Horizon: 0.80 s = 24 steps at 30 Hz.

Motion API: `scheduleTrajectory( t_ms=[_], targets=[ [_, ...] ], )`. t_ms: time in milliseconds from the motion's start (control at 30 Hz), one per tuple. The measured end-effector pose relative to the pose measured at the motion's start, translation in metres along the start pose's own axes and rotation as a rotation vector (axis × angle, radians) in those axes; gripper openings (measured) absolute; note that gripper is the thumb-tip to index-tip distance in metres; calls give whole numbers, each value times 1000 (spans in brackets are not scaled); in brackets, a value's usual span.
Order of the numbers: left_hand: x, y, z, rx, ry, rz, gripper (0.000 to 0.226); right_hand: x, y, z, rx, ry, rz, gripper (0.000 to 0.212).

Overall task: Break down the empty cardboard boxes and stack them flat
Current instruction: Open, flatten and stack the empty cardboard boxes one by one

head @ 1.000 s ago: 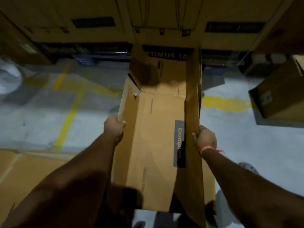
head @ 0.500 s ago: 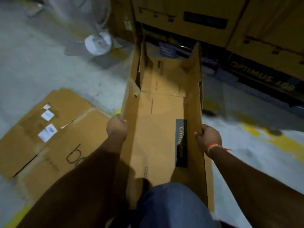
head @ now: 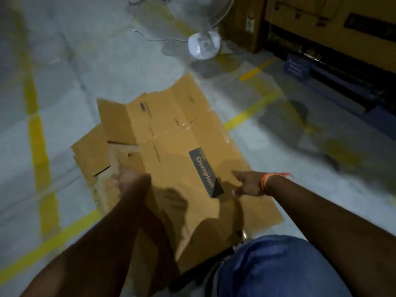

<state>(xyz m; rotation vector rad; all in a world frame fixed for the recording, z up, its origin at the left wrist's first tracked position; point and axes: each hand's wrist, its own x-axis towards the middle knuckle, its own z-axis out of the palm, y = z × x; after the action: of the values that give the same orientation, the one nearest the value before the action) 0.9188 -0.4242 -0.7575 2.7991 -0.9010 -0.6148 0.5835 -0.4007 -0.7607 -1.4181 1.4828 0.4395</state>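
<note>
Right hand is seen spread open above the flattened box; left hand is blurred, grip undeterminable. Edges should be squared with the stack beneath.

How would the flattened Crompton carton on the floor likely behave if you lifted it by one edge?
The flattened Crompton carton would probably feel light for its size, being thin board. It would likely bend along its visible creases. Its loose far flaps might droop.

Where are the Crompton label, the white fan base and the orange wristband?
Crompton label (head: pixel 205 173): head view, middle of the dark strip.
White fan base (head: pixel 204 45): head view, centre of the round foot.
Orange wristband (head: pixel 266 182): head view, band at the right wrist.
</note>
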Motion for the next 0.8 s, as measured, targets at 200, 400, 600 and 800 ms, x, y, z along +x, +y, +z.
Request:
scheduleTrajectory(
  t_ms=[200,400,600,800],
  targets=[
    [-69,29,18,57,-263,493,40,-54,64,40,224,192,29,61],
    [-183,90,31,99,-437,932,27,-154,145,75,477,451,106,49],
    [-368,126,30,-56,-739,1335,25,-283,215,110,700,842,191,42],
    [-524,103,41,-113,-1103,1524,22,-378,274,165,762,1111,318,41]
  ],
)
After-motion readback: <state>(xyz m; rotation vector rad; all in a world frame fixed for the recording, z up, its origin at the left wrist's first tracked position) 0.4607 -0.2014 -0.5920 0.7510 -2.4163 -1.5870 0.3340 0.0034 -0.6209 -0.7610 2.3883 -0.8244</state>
